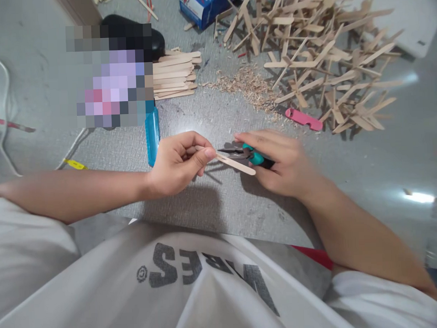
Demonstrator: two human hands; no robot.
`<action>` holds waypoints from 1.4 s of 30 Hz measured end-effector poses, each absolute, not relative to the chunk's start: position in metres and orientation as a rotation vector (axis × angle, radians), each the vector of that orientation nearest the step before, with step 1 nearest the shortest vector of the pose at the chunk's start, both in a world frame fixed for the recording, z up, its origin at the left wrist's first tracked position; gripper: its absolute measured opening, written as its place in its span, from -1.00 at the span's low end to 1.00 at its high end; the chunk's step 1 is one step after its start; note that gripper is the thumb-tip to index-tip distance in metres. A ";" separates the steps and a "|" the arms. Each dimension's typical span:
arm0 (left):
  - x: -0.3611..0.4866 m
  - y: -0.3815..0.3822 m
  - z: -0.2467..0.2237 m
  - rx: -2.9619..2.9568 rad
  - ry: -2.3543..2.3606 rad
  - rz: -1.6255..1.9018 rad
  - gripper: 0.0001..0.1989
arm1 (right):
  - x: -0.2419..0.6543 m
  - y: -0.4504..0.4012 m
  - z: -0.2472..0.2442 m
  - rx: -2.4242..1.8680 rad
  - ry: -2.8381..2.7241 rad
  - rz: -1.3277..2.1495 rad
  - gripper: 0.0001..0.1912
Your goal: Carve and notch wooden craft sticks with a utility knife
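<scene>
Between thumb and fingers, my left hand [184, 163] pinches a wooden craft stick [240, 166], whose rounded end points right and slightly down. A notch or split shows in the stick just beyond my thumb. My right hand [279, 159] is wrapped round the needle-nose pliers [254, 154], which have teal and black handles. The pliers' dark jaws point left, close above the stick; I cannot tell whether they touch it. Part of the stick is hidden behind my left fingers.
Flat craft sticks [175, 74] lie stacked ahead on the left, near a blue plastic piece [152, 137]. Wood chips [251, 86] are scattered mid-table beside a pink cutter [305, 119]. Joined sticks [307, 51] pile up at the right, near a blue box [206, 6] and a black case [157, 44].
</scene>
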State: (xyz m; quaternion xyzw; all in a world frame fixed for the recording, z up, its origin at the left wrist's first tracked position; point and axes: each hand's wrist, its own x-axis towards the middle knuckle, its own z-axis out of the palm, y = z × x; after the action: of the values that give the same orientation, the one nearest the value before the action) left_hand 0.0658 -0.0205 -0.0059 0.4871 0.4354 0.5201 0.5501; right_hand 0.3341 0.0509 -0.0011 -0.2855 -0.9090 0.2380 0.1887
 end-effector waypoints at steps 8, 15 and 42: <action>0.066 -0.020 -0.006 1.193 1.091 1.188 -0.34 | 0.341 0.053 0.016 -0.789 -2.627 0.880 -0.34; 0.067 -0.019 -0.005 1.106 1.129 1.137 -0.43 | 0.332 0.043 0.028 -0.894 -2.589 0.965 -0.42; 0.063 -0.009 -0.010 0.847 0.840 0.981 -0.47 | 0.332 0.048 0.011 -0.907 -2.559 0.779 -0.79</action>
State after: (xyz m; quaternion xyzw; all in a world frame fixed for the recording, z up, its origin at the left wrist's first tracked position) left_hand 0.0625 -0.0090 -0.0105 0.3828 0.3796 0.4432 0.7162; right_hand 0.3318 0.0479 0.0109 -0.3171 -0.8946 0.2723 0.1581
